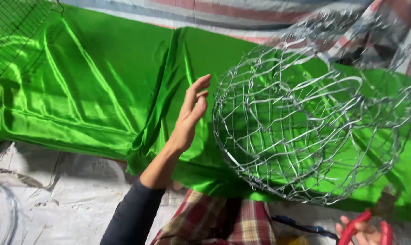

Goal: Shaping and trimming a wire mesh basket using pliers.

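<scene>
A round frame of bent silver wire [300, 122] stands in front of me over a shiny green satin cloth [92, 81]. My left hand [191, 114] is raised flat beside the frame's left edge, fingers together and pointing up, holding nothing; whether it touches the wire I cannot tell. My right hand [362, 232] shows at the bottom right edge, closed around a tool with red handles [356, 224], most of which lies out of view. My left arm wears a dark sleeve.
A black wire mesh panel [10, 31] lies over the cloth at the top left. A striped tarp [242, 13] runs along the top, a grey-white sheet [56, 199] covers the lower left. Plaid fabric [214, 220] sits at the bottom centre.
</scene>
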